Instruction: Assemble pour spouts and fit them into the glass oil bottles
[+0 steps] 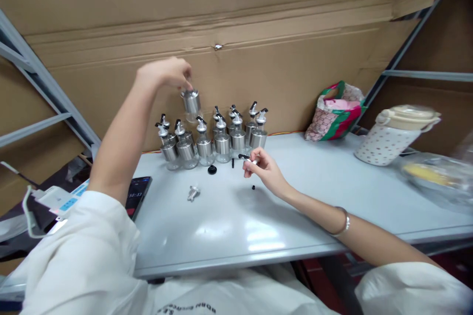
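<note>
Six bottles [222, 145] (front row), one lifted bottle [191, 102] pinched by left hand [166, 73], one pourer [244, 158] by right hand [264, 167]

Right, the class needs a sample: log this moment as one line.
left hand: holds raised bottle | right hand: holds spout | table: spouted bottles, black disc, metal fitting

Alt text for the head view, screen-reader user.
A person's left hand holds up a steel-and-glass bottle with no spout showing, by its top, near similar bottles fitted with spouts. The right hand holds a small black-tipped part over a gray table, where a silver piece and black parts lie.
</note>
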Available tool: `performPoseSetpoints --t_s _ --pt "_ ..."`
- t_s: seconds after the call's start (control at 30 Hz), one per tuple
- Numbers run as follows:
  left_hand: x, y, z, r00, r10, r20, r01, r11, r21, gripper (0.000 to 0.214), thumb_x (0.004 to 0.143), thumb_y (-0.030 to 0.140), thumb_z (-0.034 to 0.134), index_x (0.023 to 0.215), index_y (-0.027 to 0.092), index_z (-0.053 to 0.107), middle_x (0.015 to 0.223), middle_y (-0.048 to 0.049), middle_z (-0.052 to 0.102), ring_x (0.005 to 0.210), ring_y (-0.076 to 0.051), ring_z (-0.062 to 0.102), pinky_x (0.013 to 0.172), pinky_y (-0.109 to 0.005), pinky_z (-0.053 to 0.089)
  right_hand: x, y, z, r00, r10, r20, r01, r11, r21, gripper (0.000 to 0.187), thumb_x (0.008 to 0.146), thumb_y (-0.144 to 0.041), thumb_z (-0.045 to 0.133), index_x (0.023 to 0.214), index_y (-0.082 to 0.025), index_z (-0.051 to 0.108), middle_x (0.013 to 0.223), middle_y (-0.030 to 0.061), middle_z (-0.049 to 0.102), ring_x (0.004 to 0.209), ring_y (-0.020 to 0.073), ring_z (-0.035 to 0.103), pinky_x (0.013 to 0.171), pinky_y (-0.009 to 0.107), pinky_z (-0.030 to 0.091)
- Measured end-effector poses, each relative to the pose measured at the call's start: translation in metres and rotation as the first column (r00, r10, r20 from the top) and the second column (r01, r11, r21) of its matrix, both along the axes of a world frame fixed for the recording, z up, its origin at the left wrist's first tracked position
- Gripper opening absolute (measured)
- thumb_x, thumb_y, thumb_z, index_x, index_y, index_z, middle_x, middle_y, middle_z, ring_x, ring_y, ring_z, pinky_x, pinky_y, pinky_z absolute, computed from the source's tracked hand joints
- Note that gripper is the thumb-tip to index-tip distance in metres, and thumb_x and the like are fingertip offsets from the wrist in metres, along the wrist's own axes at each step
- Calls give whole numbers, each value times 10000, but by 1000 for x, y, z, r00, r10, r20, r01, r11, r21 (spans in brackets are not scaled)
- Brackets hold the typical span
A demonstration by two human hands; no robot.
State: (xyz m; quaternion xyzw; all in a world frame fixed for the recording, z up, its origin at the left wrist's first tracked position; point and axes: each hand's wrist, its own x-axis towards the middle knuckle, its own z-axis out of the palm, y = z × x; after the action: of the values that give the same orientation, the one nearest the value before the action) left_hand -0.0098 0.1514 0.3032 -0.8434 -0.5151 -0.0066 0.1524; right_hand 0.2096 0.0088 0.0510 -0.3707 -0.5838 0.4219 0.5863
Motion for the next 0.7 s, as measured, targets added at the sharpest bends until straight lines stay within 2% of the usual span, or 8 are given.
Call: performPoseSetpoints --t_s 0.1,0.17,0.23,0.33,0.4,0.53,0.63,0.7 --pt "-2 -54 23 999 27 26 -33 970 240 323 819 499 562 869 188 636 716 -9 577 831 -213 622 834 -369 499 1 -1 -1 999 -32 -4 32 999 32 362 783 -407 664 736 -226 354 619 -63 586 480 86 533 483 227 395" --pt "-5 -93 18 1000 -11 25 2 932 362 378 879 523 466 863 164 583 717 -22 508 848 -253 626 777 -385 500 2 -3 0 999 -49 -14 50 997 59 343 798 -398 641 745 -229 348 652 -51 613 484 91 541 474 229 384" --pt "-10 -130 -1 998 -62 -12 61 898 435 394 917 532 397 871 162 523 757 -31 501 846 -263 622 744 -370 481 3 -6 1 999 -42 -19 43 995 89 328 815 -368 619 737 -231 331 662 -45 622 503 100 561 496 239 389" --pt "-16 -177 -46 977 -173 -128 205 929 309 330 933 510 365 835 217 481 686 -14 528 599 -199 549 567 -315 406 4 -8 0 1000 -15 -3 15 992 124 333 828 -317 596 724 -237 290 577 -66 578 532 112 568 545 250 383" --pt "-18 -202 -75 931 -328 -162 363 886 290 351 961 434 286 777 221 496 689 -30 543 531 -201 486 551 -348 381 3 -9 -2 1000 -21 7 20 992 121 281 834 -318 586 784 -242 321 587 -59 602 560 122 563 558 252 376" --pt "-14 -227 -112 868 -493 -58 492 840 231 342 952 381 362 728 235 576 674 -35 568 537 -194 487 596 -360 385 -3 -13 3 993 -99 66 90 987 136 227 873 -370 531 1024 -230 435 733 -1 666 642 139 554 594 270 406" --pt "-7 -220 -121 813 -580 -48 582 809 84 346 945 397 393 700 248 588 641 -36 575 520 -193 490 593 -362 380 -7 -20 23 980 -104 171 66 974 215 217 908 -373 481 1057 -215 487 764 15 641 642 133 545 590 272 415" --pt "-1 -209 -123 801 -597 -44 596 802 -35 291 922 409 460 718 249 591 640 -30 591 513 -188 500 604 -359 387 -8 -26 44 965 -46 259 -30 958 284 203 910 -358 483 1049 -210 484 746 14 626 641 132 562 559 260 413"
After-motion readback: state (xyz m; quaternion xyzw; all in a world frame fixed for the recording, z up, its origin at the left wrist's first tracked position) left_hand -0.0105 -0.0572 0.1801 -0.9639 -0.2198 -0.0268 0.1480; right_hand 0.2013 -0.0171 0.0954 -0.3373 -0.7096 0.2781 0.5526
